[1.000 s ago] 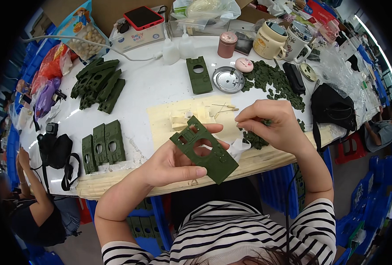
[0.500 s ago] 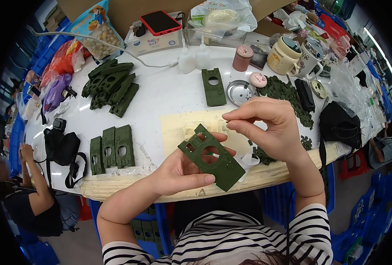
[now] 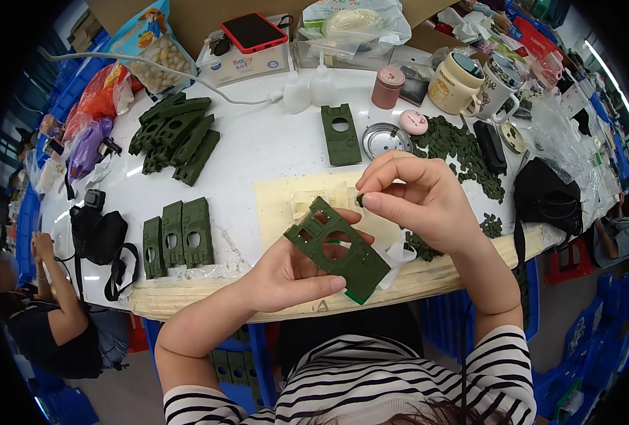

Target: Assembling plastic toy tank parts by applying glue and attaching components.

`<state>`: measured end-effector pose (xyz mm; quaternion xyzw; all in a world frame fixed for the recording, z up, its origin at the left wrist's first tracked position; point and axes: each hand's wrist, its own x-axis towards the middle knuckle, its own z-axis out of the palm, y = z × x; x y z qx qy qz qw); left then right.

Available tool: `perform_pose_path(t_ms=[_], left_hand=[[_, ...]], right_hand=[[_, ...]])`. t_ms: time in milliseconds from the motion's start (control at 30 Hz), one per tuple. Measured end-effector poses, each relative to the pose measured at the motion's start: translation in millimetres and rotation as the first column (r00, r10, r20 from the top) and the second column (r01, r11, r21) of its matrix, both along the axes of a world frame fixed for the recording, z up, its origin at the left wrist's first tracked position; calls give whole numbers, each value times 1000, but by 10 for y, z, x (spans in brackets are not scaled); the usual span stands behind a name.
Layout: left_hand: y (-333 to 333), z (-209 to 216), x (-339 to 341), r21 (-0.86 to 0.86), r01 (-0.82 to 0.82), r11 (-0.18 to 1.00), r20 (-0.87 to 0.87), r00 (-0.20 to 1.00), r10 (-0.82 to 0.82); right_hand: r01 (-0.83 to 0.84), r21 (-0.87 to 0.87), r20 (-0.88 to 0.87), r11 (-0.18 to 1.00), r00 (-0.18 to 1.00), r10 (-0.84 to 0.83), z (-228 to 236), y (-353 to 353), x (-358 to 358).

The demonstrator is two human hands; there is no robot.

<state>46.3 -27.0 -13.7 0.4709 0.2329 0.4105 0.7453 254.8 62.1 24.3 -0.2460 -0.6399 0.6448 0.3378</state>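
Observation:
My left hand [image 3: 282, 275] holds a dark green plastic tank hull part [image 3: 360, 268] at a tilt, thumb over its near end and fingers underneath. A large round hole and small slots go through the part. Just above its far end, my right hand [image 3: 431, 202] pinches a tiny dark green piece [image 3: 360, 200] between thumb and fingertips, apart from the hull part. Under both hands lies a yellowish paper sheet [image 3: 268, 205]. Another hull part [image 3: 341, 150] lies beyond it. Small green pieces [image 3: 456, 149] are heaped to the right.
Hull parts are stacked [image 3: 187, 131] at far left, with a row of three [image 3: 185, 241] nearer. A metal dish [image 3: 377, 145], pink tin [image 3: 387, 88], mugs [image 3: 455, 88] and white bottles [image 3: 297, 95] stand behind. Black bags [image 3: 547, 198] lie at the sides. Another person [image 3: 52, 312] sits at left.
My right hand has shifted slightly left and down, and the tiny green piece in its pinch now shows more plainly. The hull part stays nearly still in my left hand.

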Motion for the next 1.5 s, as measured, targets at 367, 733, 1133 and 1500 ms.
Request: perform_pose_path(t_ms=[367, 733, 1133, 1500], left_hand=[[-100, -37, 24, -89, -41, 995, -137, 990, 28], [-56, -53, 71, -23, -27, 999, -100, 995, 24], [-100, -41, 59, -61, -89, 994, -63, 994, 86], [-63, -45, 98, -3, -89, 996, -98, 991, 89]], right_hand=[[39, 457, 95, 889, 991, -92, -11, -128, -83], [23, 614, 109, 789, 988, -113, 25, -228, -177], [196, 591, 3, 783, 970, -245, 45, -228, -118], [43, 576, 107, 816, 986, -128, -21, -270, -201]])
